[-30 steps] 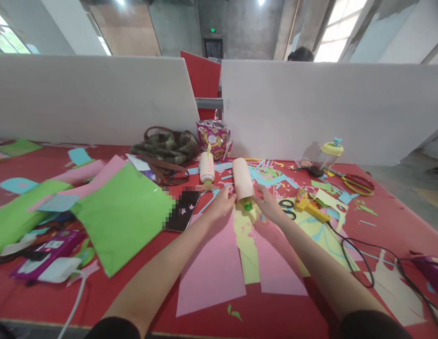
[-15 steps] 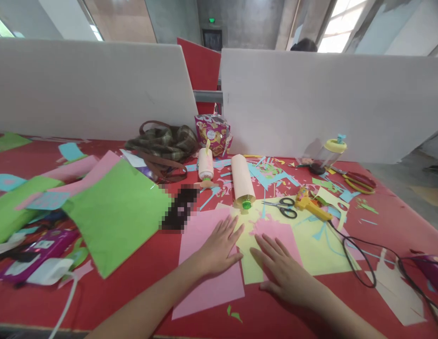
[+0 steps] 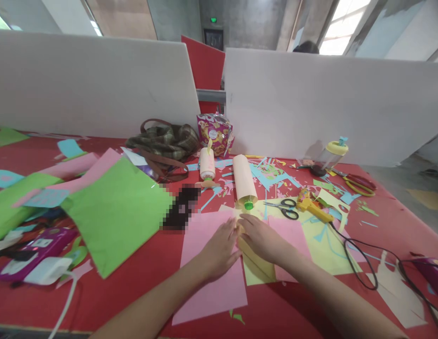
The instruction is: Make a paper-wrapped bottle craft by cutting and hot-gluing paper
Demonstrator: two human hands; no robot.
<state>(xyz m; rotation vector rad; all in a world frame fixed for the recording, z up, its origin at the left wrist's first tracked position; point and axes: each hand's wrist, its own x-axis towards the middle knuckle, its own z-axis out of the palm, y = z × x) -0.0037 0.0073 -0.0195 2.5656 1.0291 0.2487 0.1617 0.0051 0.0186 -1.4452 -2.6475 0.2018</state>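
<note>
My left hand (image 3: 221, 249) lies with fingers stretched over the right edge of a large pink sheet (image 3: 205, 292). Right beside it is my right hand (image 3: 259, 238), its fingers bent over the left edge of a yellow sheet of paper (image 3: 259, 273). That edge looks raised and folded over under the palm; the fingertips are partly hidden. A smaller pink sheet (image 3: 289, 240) rests on the yellow paper, to the right of my right hand. Just beyond my fingers are a cream paper tube (image 3: 244, 179) with a green cap (image 3: 248, 205) at its near end, and black-handled scissors (image 3: 284, 207).
A yellow glue gun (image 3: 314, 209) with a black cord lies at right, near pliers (image 3: 358, 183) and a clear bottle (image 3: 330, 157). Left are a green sheet (image 3: 120, 212), a blurred-out dark object (image 3: 182, 207) and a purple box (image 3: 38, 249). A bag (image 3: 166, 141) and snack packet (image 3: 215, 134) stand behind.
My right hand has moved left and slightly forward, next to my left hand, and its fingers have bent. The yellow paper's left edge has lifted. The small pink sheet has shifted right.
</note>
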